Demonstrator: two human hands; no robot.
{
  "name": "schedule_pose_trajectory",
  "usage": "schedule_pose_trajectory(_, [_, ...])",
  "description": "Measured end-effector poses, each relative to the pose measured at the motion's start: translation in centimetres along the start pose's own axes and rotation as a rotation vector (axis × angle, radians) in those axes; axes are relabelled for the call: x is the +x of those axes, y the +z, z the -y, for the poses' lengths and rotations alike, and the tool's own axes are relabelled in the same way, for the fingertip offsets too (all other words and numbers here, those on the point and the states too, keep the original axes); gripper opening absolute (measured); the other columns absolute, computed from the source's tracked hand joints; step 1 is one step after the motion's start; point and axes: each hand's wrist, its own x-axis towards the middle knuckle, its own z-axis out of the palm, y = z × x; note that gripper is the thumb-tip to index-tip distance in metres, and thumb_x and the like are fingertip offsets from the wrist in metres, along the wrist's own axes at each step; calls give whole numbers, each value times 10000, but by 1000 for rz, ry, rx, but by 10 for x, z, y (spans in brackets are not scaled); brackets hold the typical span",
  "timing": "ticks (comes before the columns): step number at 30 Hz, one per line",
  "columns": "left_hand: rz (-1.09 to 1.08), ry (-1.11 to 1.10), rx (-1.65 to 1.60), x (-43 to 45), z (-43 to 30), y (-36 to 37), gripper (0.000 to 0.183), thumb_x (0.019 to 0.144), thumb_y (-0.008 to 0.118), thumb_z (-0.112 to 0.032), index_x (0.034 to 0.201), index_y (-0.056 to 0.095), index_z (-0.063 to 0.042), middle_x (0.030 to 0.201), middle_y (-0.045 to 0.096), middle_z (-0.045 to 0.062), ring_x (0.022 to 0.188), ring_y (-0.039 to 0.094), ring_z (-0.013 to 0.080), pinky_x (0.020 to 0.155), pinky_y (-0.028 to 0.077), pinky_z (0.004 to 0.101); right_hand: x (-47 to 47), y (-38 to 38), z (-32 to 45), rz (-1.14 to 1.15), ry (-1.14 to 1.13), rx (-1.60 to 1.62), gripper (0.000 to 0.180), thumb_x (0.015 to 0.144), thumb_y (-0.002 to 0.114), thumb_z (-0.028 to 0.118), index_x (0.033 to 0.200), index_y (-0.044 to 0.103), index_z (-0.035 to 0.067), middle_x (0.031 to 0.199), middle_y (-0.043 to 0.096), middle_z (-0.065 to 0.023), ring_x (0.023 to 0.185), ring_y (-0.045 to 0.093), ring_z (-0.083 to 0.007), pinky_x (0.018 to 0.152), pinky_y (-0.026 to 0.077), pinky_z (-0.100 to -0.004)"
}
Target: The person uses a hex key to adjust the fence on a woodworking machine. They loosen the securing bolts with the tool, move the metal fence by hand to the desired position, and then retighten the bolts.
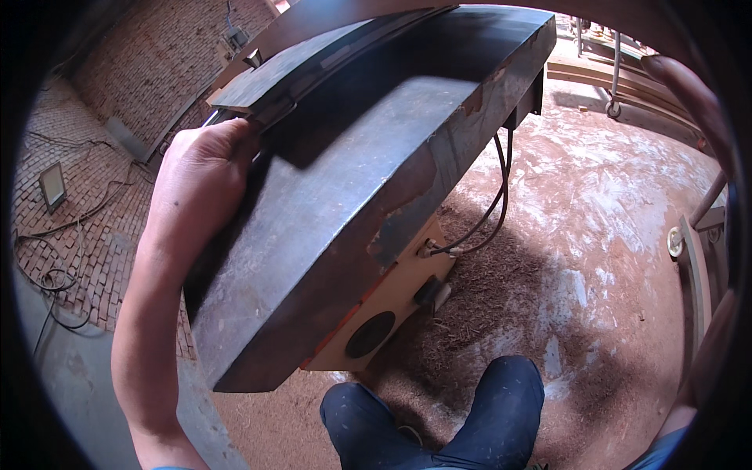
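Observation:
A broad steel machine table [364,158] slants across the view before me, its painted side chipped and worn. Along its left side runs a long metal fence [294,73] with a narrow slot beside it. My left hand [205,155] is curled at the near end of this fence and appears to grip it, though the fingertips are hidden. At the far right rim, my right hand [690,100] is raised close to the camera. Only some of its fingers and the wrist show, so what it touches is out of sight.
Dark hoses [502,200] loop from beneath the table to its cream base [373,323]. Wood shavings [476,294] cover the floor near my knees [508,399]. Wheeled racks [614,76] stand at right. Cables [59,276] and a floodlight [53,187] lie at left.

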Motion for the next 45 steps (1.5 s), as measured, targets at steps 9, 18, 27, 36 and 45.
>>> schedule_pose_trajectory(9, [19, -91, -128, 0, -2, 2, 176, 970, 600, -84, 1098, 692, -3, 913, 741, 130, 826, 621, 85, 788, 508, 296, 5, 3, 10, 20, -2, -3, 214, 889, 649, 177, 982, 633, -15, 1030, 646, -150, 1013, 617, -270, 873, 506, -378])
schedule_pose_trajectory(18, [-98, -17, -3, -2, -6, 7, 197, 941, 563, -121, 1075, 698, -69, 954, 691, 216, 921, 674, 393, 822, 533, 433, -15, -9, 90, -253, -220, 9, 169, 875, 673, 139, 929, 657, -20, 988, 662, -145, 978, 633, -268, 848, 520, -377])
schedule_pose_trajectory(27, [-14, -101, 116, 4, -16, -1, 183, 944, 579, -166, 1020, 690, -42, 946, 670, 249, 907, 666, 415, 793, 528, 438, 31, 48, 279, -361, -638, 531, 250, 949, 594, 205, 941, 672, -33, 1023, 676, -207, 983, 639, -359, 859, 512, -432])
schedule_pose_trajectory(36, [2, -89, 165, -1, -18, -3, 185, 836, 612, -103, 973, 698, -13, 963, 676, 256, 953, 657, 417, 834, 532, 461, 71, 19, 317, 313, -596, 486, 391, 1018, 468, 292, 983, 729, 2, 857, 701, -187, 787, 670, -354, 780, 530, -435])
schedule_pose_trajectory(45, [24, -103, 167, -1, -13, -4, 225, 829, 638, -155, 970, 692, 12, 973, 670, 275, 958, 662, 415, 842, 535, 452, 62, 14, 330, 319, -517, 570, 437, 1013, 489, 338, 975, 651, -67, 860, 665, -273, 820, 651, -421, 786, 508, -459])
